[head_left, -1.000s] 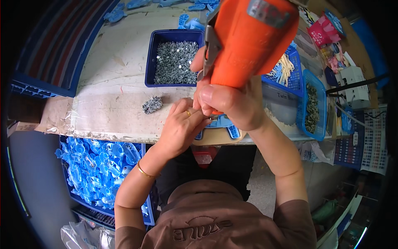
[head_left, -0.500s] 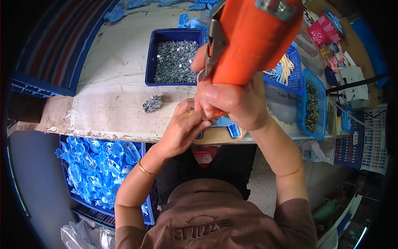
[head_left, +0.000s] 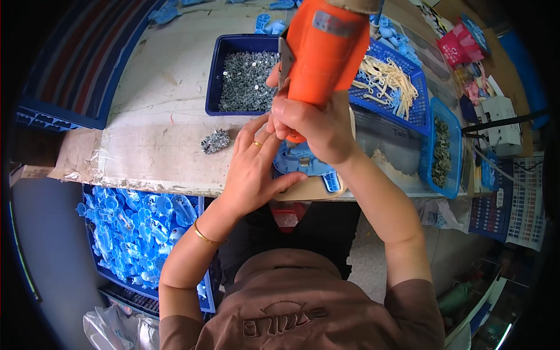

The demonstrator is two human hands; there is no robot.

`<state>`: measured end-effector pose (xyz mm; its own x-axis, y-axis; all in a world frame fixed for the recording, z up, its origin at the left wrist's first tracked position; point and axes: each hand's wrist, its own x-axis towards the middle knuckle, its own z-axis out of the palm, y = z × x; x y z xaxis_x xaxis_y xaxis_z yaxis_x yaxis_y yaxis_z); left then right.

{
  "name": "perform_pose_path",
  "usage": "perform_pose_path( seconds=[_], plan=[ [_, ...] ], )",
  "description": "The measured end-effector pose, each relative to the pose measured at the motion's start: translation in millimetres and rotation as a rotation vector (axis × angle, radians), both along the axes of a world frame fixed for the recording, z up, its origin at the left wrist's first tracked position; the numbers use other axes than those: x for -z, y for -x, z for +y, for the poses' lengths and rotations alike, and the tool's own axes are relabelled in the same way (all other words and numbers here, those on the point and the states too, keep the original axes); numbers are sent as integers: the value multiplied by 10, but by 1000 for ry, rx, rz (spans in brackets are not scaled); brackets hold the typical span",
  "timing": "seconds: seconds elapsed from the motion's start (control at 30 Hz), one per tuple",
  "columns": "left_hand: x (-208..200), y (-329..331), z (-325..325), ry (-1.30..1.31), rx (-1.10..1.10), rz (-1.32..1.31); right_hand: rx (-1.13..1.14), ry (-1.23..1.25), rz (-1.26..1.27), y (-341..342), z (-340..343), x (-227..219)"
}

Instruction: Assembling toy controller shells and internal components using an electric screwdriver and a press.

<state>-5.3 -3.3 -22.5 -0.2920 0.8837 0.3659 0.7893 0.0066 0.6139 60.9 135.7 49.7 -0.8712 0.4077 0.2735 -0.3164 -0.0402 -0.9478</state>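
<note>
My right hand (head_left: 319, 129) is wrapped round an orange power screwdriver (head_left: 322, 61) with a metal lever on its side. The tool stands nearly upright, its tip down at a blue plastic part (head_left: 313, 167) that lies on a tan board (head_left: 312, 191) at the table's near edge. My left hand (head_left: 249, 169) lies over the left side of this part, fingers stretched out and the thumb along its near side. My left fingertips are close to the tool's tip. Where the tip meets the part is partly hidden by my hands.
Beyond my hands stands a dark blue bin (head_left: 213, 81) of small metal screws, with a small screw pile (head_left: 215, 141) nearer. On the right are a blue basket (head_left: 423, 116) of cream-coloured pieces and a light blue tray (head_left: 454, 186) of small hardware. A crate (head_left: 209, 286) of blue parts stands lower left.
The screwdriver has come down and slightly left onto the blue part. My left hand has gone from a pinch near the tip to lying stretched out over the part.
</note>
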Motion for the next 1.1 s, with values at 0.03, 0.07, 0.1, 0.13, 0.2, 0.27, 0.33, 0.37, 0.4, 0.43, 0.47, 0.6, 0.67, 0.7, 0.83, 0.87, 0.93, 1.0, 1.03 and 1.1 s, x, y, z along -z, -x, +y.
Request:
perform_pose_path(
  seconds=[0.03,0.07,0.1,0.13,0.2,0.27,0.33,0.37,0.4,0.43,0.47,0.6,0.67,0.7,0.83,0.87,0.93,1.0,1.03,1.1],
  plan=[
    [25,2,7,-2,-10,27,-2,18,-9,11,-7,11],
    [47,1,11,-4,-19,53,-3,35,-17,16,-7,25],
    [61,-4,12,-3,-19,51,-4,37,-20,11,10,46],
    [73,-8,12,9,-24,57,-21,-19,3,-2,34,77],
    [95,-12,17,22,-27,61,-36,-73,23,-20,42,140],
    [111,-6,14,35,-30,96,-14,-77,96,-10,6,203],
    [107,-10,15,40,-34,92,15,-116,98,-16,-7,238],
    [96,-13,18,43,-39,88,44,-157,100,-18,-14,243],
    [78,-17,21,41,-37,91,46,-159,103,-8,-34,244],
    [74,-20,28,44,-41,102,103,-204,142,10,-58,257],
    [65,-23,36,46,-44,113,162,-250,181,14,-70,254],
    [6,-37,35,29,-58,91,82,-121,-10,-37,-18,66],
    [-67,-49,-16,30,-108,31,90,-326,99,-30,-21,-128],
    [-49,-44,-57,25,-105,35,90,-405,100,-77,-42,-242],
    [-85,-14,-233,-90,-151,47,419,-945,302,-284,98,-830],
    [-99,-38,-226,-107,-114,43,578,-1075,368,-403,179,-1083],
    [-150,-137,-186,-145,-54,17,487,-929,355,-210,464,-1380],
    [-164,-205,-156,-132,1,60,271,-616,337,179,898,-1600],
    [-172,-234,-127,-125,51,94,164,-464,325,254,954,-1671],
    [-189,-281,-61,-143,78,95,129,-541,259,225,1007,-1721]
  ],
)
